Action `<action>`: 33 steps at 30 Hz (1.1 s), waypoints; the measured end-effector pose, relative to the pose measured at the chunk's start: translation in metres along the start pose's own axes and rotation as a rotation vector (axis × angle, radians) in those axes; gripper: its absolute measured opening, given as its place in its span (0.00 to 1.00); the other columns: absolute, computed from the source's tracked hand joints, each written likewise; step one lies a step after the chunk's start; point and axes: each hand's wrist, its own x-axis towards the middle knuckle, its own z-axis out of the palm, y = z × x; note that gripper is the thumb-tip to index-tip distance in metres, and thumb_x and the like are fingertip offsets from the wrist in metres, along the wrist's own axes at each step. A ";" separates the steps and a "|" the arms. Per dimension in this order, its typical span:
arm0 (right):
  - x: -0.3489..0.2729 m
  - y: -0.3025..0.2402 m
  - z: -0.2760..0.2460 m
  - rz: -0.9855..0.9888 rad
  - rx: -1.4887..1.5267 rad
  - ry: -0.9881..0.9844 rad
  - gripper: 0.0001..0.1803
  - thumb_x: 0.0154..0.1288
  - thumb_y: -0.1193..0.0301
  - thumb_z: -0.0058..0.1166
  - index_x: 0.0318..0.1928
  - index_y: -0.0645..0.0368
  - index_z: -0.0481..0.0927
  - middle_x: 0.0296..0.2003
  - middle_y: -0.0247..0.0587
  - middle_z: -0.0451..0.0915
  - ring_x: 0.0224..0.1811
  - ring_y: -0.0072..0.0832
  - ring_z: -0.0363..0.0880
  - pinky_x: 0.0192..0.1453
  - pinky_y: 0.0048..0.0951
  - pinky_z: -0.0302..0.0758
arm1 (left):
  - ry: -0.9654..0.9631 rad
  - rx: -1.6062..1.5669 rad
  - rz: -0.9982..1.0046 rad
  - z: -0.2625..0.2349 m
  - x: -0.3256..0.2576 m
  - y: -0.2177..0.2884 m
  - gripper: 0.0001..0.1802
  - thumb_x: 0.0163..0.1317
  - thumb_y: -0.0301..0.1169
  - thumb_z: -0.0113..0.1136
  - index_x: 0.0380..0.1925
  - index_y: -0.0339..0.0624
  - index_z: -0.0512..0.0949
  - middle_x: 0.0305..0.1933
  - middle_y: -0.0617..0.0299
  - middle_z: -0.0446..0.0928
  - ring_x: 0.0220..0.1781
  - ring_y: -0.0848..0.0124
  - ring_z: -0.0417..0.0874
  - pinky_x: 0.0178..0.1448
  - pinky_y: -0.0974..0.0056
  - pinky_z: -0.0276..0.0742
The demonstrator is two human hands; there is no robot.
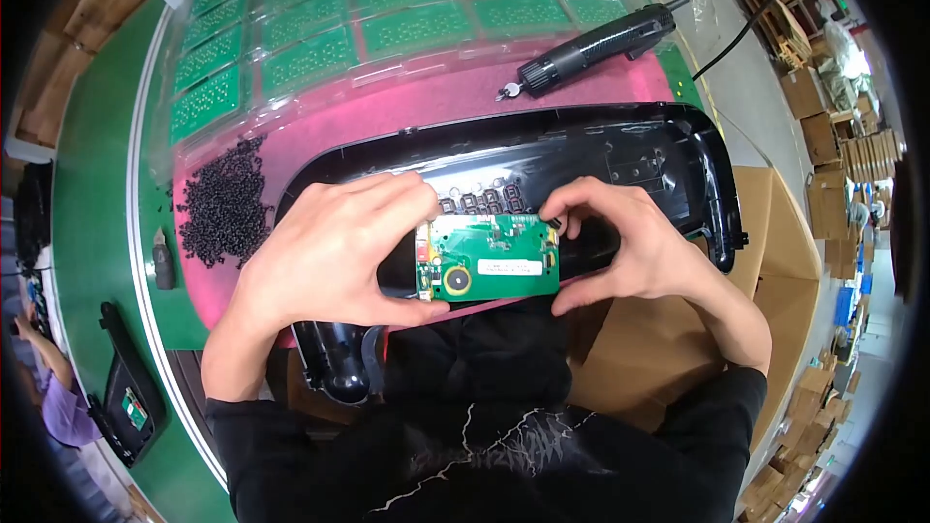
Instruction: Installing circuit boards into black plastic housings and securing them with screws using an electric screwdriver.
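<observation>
Between both hands I hold a green circuit board (499, 283) with a white label and a round buzzer-like part. My left hand (334, 247) grips its left edge with thumb below and fingers above. At the right edge, my right hand (620, 247) pinches it between thumb and curled fingers. Beneath the board lies a glossy black plastic housing (572, 150), its hollow side up, with a row of small square openings partly hidden behind the board.
Black screws (225, 203) lie heaped on the pink mat (387, 119). Clear trays of green boards (412, 24) fill the back. A black electric screwdriver (596, 48) rests at the back right. An open cardboard box (668, 344) stands at right. Another housing (126, 392) and a person's purple sleeve (68, 412) are far left.
</observation>
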 end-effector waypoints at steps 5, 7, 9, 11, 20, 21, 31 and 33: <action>0.012 0.036 0.003 -0.167 -0.067 0.229 0.29 0.43 0.74 0.76 0.48 0.64 0.79 0.38 0.42 0.80 0.41 0.33 0.80 0.51 0.32 0.78 | 0.109 0.047 -0.068 0.009 0.005 -0.004 0.32 0.36 0.43 0.80 0.36 0.39 0.73 0.36 0.57 0.77 0.38 0.54 0.82 0.36 0.57 0.76; 0.017 0.053 0.001 -0.219 -0.083 0.272 0.32 0.43 0.72 0.77 0.51 0.63 0.78 0.42 0.42 0.80 0.45 0.34 0.79 0.54 0.33 0.76 | 0.064 0.103 -0.154 0.007 0.007 -0.002 0.32 0.36 0.43 0.80 0.38 0.38 0.74 0.35 0.56 0.76 0.36 0.55 0.81 0.37 0.58 0.76; 0.016 0.040 0.000 -0.190 -0.039 0.242 0.34 0.43 0.71 0.77 0.54 0.63 0.77 0.46 0.43 0.79 0.48 0.34 0.78 0.56 0.33 0.75 | 0.097 0.088 -0.162 0.006 0.007 -0.004 0.32 0.39 0.43 0.79 0.38 0.39 0.73 0.35 0.56 0.75 0.36 0.54 0.81 0.36 0.55 0.77; 0.017 0.033 0.003 -0.150 -0.001 0.220 0.42 0.45 0.69 0.78 0.62 0.61 0.73 0.55 0.45 0.76 0.55 0.35 0.76 0.58 0.31 0.73 | 0.175 0.095 -0.141 0.005 0.009 -0.008 0.31 0.42 0.44 0.79 0.37 0.39 0.72 0.34 0.56 0.75 0.35 0.54 0.81 0.34 0.54 0.76; 0.014 0.040 0.002 -0.215 0.000 0.201 0.38 0.42 0.57 0.79 0.53 0.63 0.80 0.39 0.42 0.80 0.42 0.36 0.78 0.55 0.34 0.72 | 0.013 -0.110 -0.094 0.002 0.003 -0.008 0.32 0.40 0.46 0.76 0.37 0.35 0.75 0.33 0.54 0.76 0.33 0.59 0.80 0.36 0.60 0.76; 0.013 0.041 -0.002 -0.264 -0.053 0.111 0.34 0.44 0.57 0.78 0.49 0.62 0.80 0.38 0.39 0.80 0.41 0.36 0.77 0.50 0.35 0.73 | -0.125 -0.130 -0.102 0.000 0.002 -0.007 0.31 0.43 0.50 0.73 0.36 0.35 0.75 0.31 0.55 0.76 0.33 0.59 0.81 0.36 0.60 0.76; 0.010 0.013 0.009 0.134 0.296 0.135 0.25 0.78 0.57 0.42 0.30 0.65 0.76 0.24 0.35 0.79 0.26 0.20 0.72 0.32 0.29 0.69 | 0.004 -0.403 -0.095 0.007 -0.003 -0.016 0.24 0.74 0.47 0.44 0.35 0.35 0.76 0.26 0.48 0.73 0.29 0.47 0.77 0.33 0.50 0.70; 0.009 0.011 0.008 0.124 0.310 0.141 0.22 0.77 0.59 0.45 0.32 0.65 0.77 0.25 0.36 0.79 0.27 0.21 0.73 0.34 0.28 0.70 | 0.016 -0.399 -0.098 0.008 -0.003 -0.016 0.29 0.77 0.51 0.38 0.36 0.35 0.75 0.25 0.49 0.71 0.28 0.47 0.75 0.32 0.51 0.68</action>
